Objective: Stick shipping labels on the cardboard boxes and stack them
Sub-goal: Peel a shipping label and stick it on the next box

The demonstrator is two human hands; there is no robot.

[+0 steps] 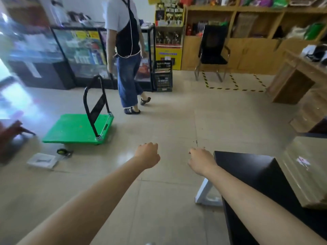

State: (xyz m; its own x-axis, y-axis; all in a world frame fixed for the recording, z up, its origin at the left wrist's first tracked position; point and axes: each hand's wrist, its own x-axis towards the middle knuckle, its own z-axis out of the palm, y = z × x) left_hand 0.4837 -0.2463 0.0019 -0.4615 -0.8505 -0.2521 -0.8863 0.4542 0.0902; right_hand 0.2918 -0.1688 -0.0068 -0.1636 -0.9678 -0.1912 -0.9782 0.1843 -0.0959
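Both my arms reach forward over the tiled floor. My left hand hangs in the air with fingers curled down, and nothing shows in it. My right hand hovers just left of the black table's near corner, fingers curled under, nothing seen in it. A taped cardboard box with a small reddish sticker lies on that table at the right edge. A green platform trolley with a black handle stands bare on the floor to the left.
A person in an apron walks away past the trolley toward glass display cases. A flat white tray and a loose wheel lie on the floor. A black chair, black crate and wooden shelves line the back.
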